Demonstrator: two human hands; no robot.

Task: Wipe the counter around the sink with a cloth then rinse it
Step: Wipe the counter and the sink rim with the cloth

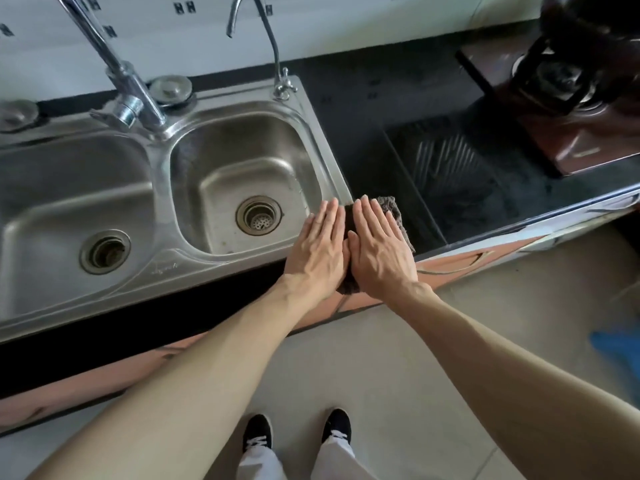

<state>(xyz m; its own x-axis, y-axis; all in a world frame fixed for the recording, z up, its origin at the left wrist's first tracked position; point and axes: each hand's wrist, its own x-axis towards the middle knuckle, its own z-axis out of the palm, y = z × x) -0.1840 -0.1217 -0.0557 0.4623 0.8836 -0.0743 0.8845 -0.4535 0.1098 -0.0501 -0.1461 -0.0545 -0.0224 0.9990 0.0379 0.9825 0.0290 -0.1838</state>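
Observation:
A dark grey cloth (394,211) lies on the black counter (363,133) at the front right corner of the steel double sink (322,140). My left hand (320,247) and my right hand (379,249) lie flat side by side on the cloth, fingers straight and pointing away from me. They cover most of it; only its far right edge and a bit near my wrists show. The left hand partly overlaps the sink's rim. Both basins are dry-looking, each with a drain.
A tall mixer tap (131,95) stands behind the basins and a thin gooseneck tap (277,60) at the sink's back right corner. A ribbed black tray (457,174) lies right of the cloth. A gas stove (568,109) with a dark pot sits farther right.

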